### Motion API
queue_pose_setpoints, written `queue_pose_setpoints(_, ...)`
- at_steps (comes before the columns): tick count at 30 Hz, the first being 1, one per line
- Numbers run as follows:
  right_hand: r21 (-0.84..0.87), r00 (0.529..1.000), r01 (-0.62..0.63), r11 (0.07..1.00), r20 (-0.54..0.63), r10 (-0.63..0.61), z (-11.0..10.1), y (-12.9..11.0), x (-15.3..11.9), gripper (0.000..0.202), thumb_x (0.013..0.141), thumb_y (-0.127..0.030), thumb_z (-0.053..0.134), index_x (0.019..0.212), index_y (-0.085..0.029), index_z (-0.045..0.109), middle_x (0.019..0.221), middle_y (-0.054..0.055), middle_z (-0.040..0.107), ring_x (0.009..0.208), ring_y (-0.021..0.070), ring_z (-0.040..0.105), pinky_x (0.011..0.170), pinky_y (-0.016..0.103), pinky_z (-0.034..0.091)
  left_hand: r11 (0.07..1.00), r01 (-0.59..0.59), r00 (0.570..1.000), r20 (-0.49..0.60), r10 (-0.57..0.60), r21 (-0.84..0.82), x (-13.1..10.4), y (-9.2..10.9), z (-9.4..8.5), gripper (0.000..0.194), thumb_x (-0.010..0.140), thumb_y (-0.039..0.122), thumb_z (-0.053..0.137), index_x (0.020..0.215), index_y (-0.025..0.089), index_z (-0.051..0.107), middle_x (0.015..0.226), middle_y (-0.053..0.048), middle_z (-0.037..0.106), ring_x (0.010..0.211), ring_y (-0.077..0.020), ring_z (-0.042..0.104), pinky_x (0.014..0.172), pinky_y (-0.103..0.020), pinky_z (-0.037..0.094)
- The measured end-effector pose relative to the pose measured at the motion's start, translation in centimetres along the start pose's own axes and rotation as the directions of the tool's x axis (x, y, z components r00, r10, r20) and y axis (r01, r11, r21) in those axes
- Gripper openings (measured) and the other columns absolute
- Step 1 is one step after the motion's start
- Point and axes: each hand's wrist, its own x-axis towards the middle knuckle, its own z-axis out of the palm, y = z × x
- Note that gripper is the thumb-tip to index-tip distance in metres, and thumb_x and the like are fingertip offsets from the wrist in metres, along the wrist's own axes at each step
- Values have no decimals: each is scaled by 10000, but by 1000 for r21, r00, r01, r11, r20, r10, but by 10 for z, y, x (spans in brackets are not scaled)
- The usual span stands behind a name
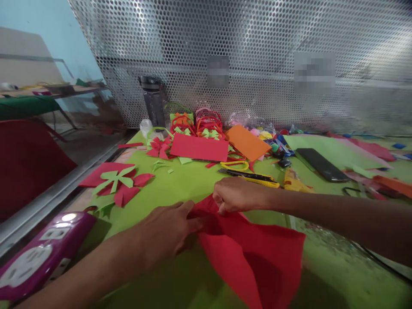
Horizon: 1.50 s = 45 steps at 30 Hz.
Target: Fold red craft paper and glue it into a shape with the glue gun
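L hand (167,226) & R hand (236,194) both gripped red sheet (230,255); cutter (252,175) lay just beyond sheet, phone (322,164) beyond sheet to R.

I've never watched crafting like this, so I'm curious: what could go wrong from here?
The red sheet may crease between left grip and right grip. The cutter lies close beyond the right one and might nick it. The power strip near the left forearm could get bumped.

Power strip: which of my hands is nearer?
Your left hand: it's to the right of the power strip, at the red sheet; your right hand, pinching the sheet, is farther right.
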Motion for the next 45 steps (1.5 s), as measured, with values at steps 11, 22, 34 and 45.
queue_pose_setpoints(11,208,981,-29,978,-180,67,14,-3,-10,128,687,-220,564,618,-142,638,479,-50,485,464,76,427,439,203,230,854,256,857,-302,-417,-454,15,-19,1,535,869,369,393,1314,73,399,919,-131,662,844,-256,609,709,-341,416)
queue_pose_setpoints(22,148,808,-49,988,-575,126,25,-37,-29,130,767,-185,534,645,-174,579,647,-10,598,579,102,475,551,230,262,-82,-100,944,-69,-322,-992,15,-12,2,380,582,285,766,894,97,657,782,-80,697,702,-180,646,733,-299,483)
queue_pose_setpoints(34,27,836,-76,997,-543,79,29,-38,-27,193,812,-197,544,624,-169,576,634,-11,594,615,115,488,704,283,302,26,-136,958,-138,-250,-990,12,-4,2,198,712,141,539,833,87,686,658,3,701,614,-114,628,637,-235,462)
queue_pose_setpoints(45,331,753,48,942,-632,184,32,-30,-24,90,727,-162,602,648,-165,645,952,59,624,889,175,548,793,289,374,-2,-113,962,-109,-251,-994,16,-8,2,192,636,164,669,822,122,697,685,-35,705,602,-114,623,609,-199,474)
